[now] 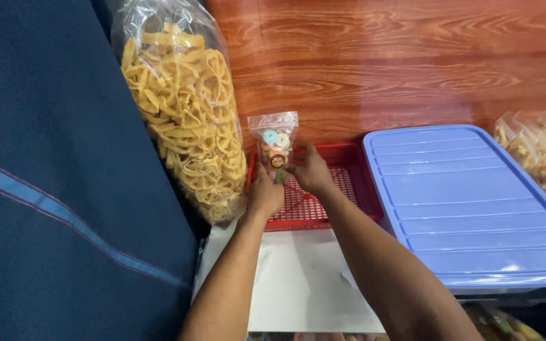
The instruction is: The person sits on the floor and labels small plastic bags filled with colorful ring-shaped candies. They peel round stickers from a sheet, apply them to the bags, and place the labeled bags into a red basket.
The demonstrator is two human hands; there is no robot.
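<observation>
The left hand (pixel 265 194) is gripping the lower edge of a small clear packet (pixel 274 146) of pastel ring-shaped snacks, fingers curled tight around its bottom corner. The right hand (pixel 311 172) is pinching the same packet from the other side, so both are holding it upright between them. The packet is hovering just above the near left part of a red mesh basket (pixel 349 189), which is sitting on a reddish wooden floor (pixel 399 69). Just to the left, a big clear bag of yellow ring crackers (pixel 184 120) is leaning against dark blue cloth (pixel 52 170). A blue plastic lid (pixel 462 202) is lying right beside the basket, with small filled packets (pixel 538 161) piling up past its far right edge. A white sheet (pixel 304 284) is lying under the forearms
</observation>
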